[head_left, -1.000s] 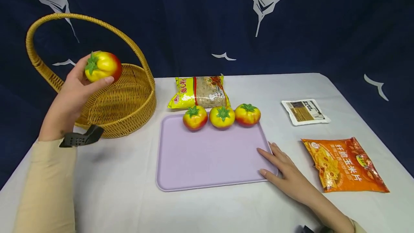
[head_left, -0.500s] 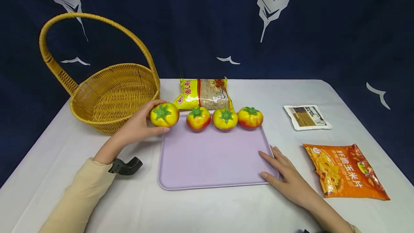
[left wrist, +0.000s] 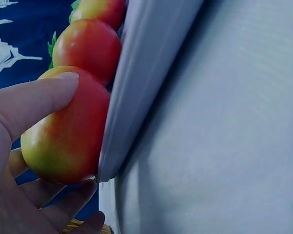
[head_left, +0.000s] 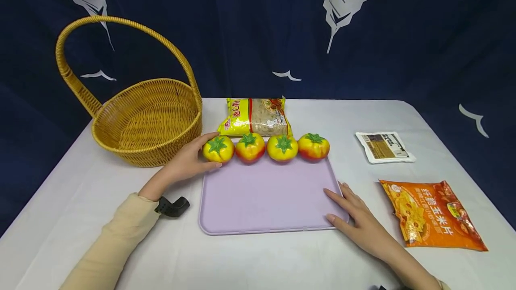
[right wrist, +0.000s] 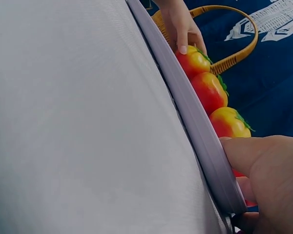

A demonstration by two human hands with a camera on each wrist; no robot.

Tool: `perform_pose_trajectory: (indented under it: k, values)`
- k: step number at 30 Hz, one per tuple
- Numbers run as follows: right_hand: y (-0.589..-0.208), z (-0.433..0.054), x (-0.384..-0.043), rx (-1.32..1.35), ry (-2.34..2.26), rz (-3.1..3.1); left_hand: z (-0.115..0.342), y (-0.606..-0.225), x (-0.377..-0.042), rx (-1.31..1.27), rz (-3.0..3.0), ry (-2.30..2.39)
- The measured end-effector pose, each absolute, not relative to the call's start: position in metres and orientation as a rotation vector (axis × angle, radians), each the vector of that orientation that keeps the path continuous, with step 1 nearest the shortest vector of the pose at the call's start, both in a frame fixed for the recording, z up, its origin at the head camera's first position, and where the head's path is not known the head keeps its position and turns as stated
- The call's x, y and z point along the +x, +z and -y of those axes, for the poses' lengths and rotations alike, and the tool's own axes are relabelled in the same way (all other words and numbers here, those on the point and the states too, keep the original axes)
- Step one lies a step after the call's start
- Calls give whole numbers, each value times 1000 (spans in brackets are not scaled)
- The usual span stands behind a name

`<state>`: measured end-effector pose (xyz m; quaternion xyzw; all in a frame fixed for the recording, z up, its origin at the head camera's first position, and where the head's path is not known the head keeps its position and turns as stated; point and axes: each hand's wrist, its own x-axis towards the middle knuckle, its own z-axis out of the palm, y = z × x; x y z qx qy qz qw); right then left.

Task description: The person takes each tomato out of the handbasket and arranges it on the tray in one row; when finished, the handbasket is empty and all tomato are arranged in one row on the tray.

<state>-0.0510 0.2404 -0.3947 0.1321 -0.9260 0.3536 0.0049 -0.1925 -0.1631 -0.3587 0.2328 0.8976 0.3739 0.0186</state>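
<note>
At the tray's back left corner my left hand (head_left: 186, 161) holds a yellow-and-red tomato (head_left: 218, 149), which has a green star-shaped leaf top. In the left wrist view the thumb (left wrist: 49, 95) lies on one side of that tomato (left wrist: 68, 141), with the fingers around its other side. Beside it, a second tomato (head_left: 250, 149), a third tomato (head_left: 282, 148) and another tomato (head_left: 313, 147) complete a row along the back of the lilac tray (head_left: 262, 200). My right hand (head_left: 360, 225) rests on the tray's right edge, its thumb and index finger extended over the rim.
A wicker basket (head_left: 151, 111) with a tall handle stands at the back left. Behind the tomatoes lies a yellow food packet (head_left: 258, 117). To the right are a small white-and-brown packet (head_left: 384, 147) and an orange snack bag (head_left: 433, 215). A dark patterned curtain (head_left: 258, 30) hangs behind.
My left hand has carried the tomato from above the basket, right and down to the tray's back left, beside the others. The right hand has stayed on the tray edge. The view has shifted slightly.
</note>
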Motion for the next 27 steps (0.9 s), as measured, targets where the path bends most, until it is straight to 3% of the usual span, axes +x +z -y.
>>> perform_pose_trajectory:
  k: [18,27]
  values:
    - [-389,-239,-62,475,1088,2881,168,-355,-191,774,-2784,1193]
    - [-370,-243,-58,471,1025,2993,186,-321,-171,907,-2783,1145]
